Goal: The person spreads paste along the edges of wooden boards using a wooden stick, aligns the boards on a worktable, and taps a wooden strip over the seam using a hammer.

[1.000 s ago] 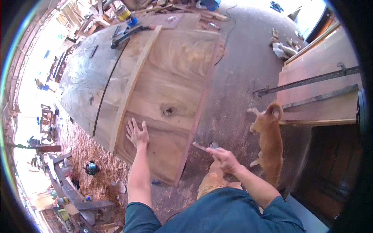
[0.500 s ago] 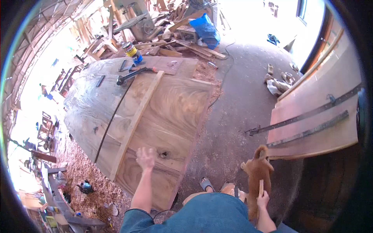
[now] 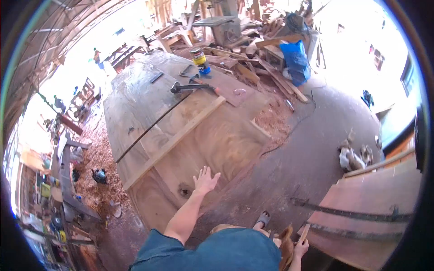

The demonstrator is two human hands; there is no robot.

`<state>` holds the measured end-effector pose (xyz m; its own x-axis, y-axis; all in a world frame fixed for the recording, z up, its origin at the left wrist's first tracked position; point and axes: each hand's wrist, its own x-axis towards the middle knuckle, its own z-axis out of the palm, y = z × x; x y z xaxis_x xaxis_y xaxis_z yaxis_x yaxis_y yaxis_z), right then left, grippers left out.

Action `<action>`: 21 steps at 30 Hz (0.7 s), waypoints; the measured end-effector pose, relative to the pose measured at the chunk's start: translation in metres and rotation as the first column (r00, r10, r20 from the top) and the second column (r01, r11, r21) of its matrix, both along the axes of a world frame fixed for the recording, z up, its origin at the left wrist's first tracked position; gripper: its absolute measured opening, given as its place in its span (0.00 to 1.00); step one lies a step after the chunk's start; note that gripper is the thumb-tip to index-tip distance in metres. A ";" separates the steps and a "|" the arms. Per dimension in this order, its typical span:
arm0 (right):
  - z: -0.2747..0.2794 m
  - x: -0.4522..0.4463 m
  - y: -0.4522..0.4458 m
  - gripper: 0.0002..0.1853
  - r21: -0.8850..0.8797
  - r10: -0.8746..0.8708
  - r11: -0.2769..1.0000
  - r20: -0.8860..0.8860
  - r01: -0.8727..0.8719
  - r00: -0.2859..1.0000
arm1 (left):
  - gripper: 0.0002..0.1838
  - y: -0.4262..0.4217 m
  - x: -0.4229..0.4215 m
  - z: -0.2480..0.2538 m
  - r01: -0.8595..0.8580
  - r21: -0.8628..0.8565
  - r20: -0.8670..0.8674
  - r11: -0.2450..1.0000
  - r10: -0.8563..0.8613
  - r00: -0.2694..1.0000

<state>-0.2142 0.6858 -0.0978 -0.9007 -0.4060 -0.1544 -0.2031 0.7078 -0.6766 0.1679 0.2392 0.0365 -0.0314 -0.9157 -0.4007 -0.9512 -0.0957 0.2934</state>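
My left hand (image 3: 206, 181) is open, fingers spread, over the large wooden panel (image 3: 235, 137); whether the palm presses on the surface I cannot tell. Just left of it is a dark knot (image 3: 184, 190) in the grain. Farther left a pale wooden batten (image 3: 174, 143) lies diagonally across the panel. Low at the right, my right hand (image 3: 301, 248) is closed around a short wood strip (image 3: 305, 232), which points upward. A brown dog (image 3: 286, 246) is beside that hand, partly hidden by my shirt.
On the panel's far part are a hammer (image 3: 192, 86) and a yellow-and-blue can (image 3: 200, 61). Scrap wood and a blue bag (image 3: 295, 62) lie beyond. Shavings (image 3: 101, 151) cover the floor at left. Another panel (image 3: 361, 192) leans at right, near a white-and-brown animal (image 3: 350, 158).
My view has swung left, so the panel appears farther right. My left hand has passed from the knot's left side to its right. The dog is now mostly hidden beside me.
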 end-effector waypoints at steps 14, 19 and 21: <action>-0.062 -0.204 -0.200 0.07 -0.275 0.283 0.936 0.222 -0.218 0.933 | 0.48 -0.034 -0.065 0.009 -0.279 0.012 0.201 0.960 0.271 0.941; -0.033 -0.208 -0.267 0.08 -0.274 0.293 0.940 0.345 -0.203 0.892 | 0.44 -0.068 -0.082 0.034 -0.294 0.172 0.236 0.940 0.250 0.939; -0.032 -0.227 -0.295 0.08 -0.239 0.301 0.944 0.333 -0.229 0.894 | 0.42 -0.082 -0.093 0.048 -0.267 0.179 0.202 0.947 0.230 0.952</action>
<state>-0.4413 0.3911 -0.1300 -0.6524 -0.6754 -0.3439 -0.0824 0.5142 -0.8537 0.0751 0.1577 0.0843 0.2742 -0.7846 -0.5561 -0.9241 -0.3751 0.0736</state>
